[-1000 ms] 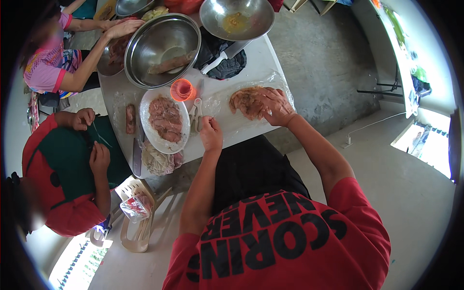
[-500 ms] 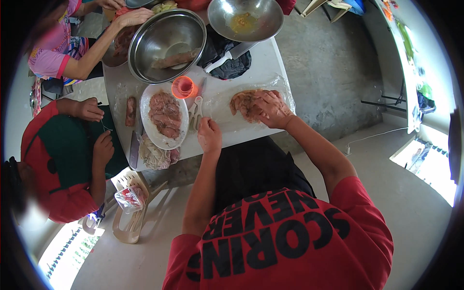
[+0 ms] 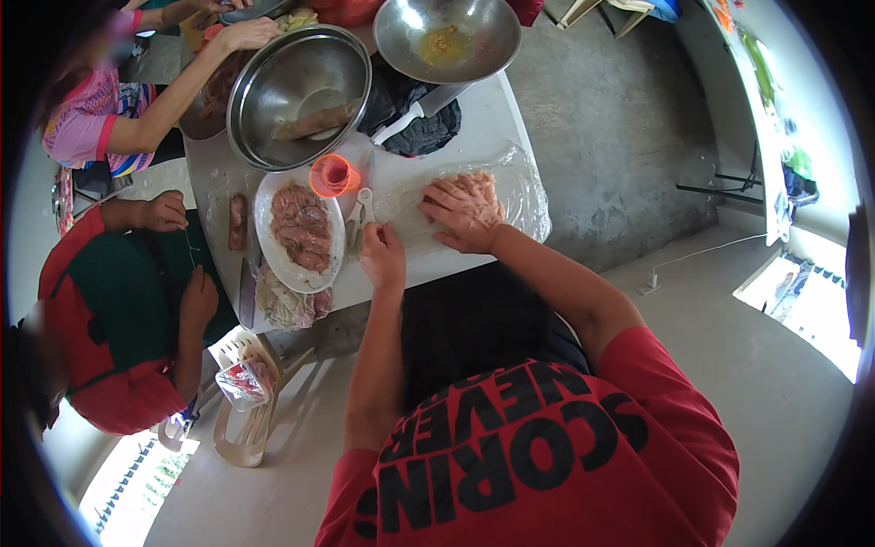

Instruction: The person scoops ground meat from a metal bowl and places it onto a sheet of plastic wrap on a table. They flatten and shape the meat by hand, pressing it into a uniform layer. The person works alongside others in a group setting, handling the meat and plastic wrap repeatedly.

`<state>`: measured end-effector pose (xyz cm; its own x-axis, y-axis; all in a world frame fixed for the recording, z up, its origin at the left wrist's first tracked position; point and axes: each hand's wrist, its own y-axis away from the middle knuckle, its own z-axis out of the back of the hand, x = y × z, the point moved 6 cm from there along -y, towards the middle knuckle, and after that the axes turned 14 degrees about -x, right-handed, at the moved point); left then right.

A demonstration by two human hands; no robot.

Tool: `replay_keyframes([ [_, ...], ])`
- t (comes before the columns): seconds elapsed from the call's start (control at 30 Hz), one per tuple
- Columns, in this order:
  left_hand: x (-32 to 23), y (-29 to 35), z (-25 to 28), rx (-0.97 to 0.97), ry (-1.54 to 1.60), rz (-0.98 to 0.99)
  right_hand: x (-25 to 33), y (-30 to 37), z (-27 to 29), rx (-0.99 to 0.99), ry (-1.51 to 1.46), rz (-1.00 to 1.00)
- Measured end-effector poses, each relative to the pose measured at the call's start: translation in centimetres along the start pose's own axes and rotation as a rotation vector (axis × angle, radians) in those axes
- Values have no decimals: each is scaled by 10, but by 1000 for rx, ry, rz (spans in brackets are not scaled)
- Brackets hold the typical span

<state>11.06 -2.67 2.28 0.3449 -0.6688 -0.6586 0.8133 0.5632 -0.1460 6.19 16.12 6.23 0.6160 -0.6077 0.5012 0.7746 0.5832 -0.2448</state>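
A flattened piece of raw, pale pink meat (image 3: 483, 185) lies on clear plastic film (image 3: 524, 196) at the near right part of the white table. My right hand (image 3: 463, 214) rests on the meat's left side, fingers stretched out and palm down, and hides part of it. My left hand (image 3: 383, 260) is closed in a pinch at the film's left edge, by the table's front, apparently gripping the film. Just beyond it lies a white-handled tool (image 3: 362, 211). Left of that sits a white oval plate (image 3: 262, 219) with several slices of raw meat (image 3: 299, 228).
Beyond stand an orange cup (image 3: 334, 175), a steel bowl (image 3: 239, 100) holding a meat roll (image 3: 314, 121), a second bowl (image 3: 510, 36) with yellow liquid, and a white-handled knife (image 3: 401, 125). A crumpled cloth (image 3: 287, 301) lies at the front edge. Two people work at the left, one holding string.
My right hand has moved left across the meat, baring its right part. My left hand stays closed at the film's edge. The whole view has shifted slightly.
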Motion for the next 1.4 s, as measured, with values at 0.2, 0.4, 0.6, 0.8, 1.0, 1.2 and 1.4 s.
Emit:
replay_keyframes([
  [0.2, -3, 0, -3, 21, -73, -78, -7, 0, -8, -14, 18, 20],
  [0.4, 0, 1, -5, 55, -131, -48, -14, 3, -9, -49, 18, 49],
  [0.6, -1, 2, -4, 29, -134, -72, -21, 7, -9, -74, 9, 80],
  [0.8, -2, 3, -4, 32, -137, -49, -27, 11, -5, -82, 24, 71],
  [1.0, -3, 2, -3, 33, -124, -27, -36, 17, 2, -108, 25, 59],
  [1.2, -2, 1, -4, 29, -132, -38, -48, 25, 12, -111, 48, 56],
  [1.4, -2, 2, -3, 26, -142, -27, -54, 29, 21, -112, 50, 61],
])
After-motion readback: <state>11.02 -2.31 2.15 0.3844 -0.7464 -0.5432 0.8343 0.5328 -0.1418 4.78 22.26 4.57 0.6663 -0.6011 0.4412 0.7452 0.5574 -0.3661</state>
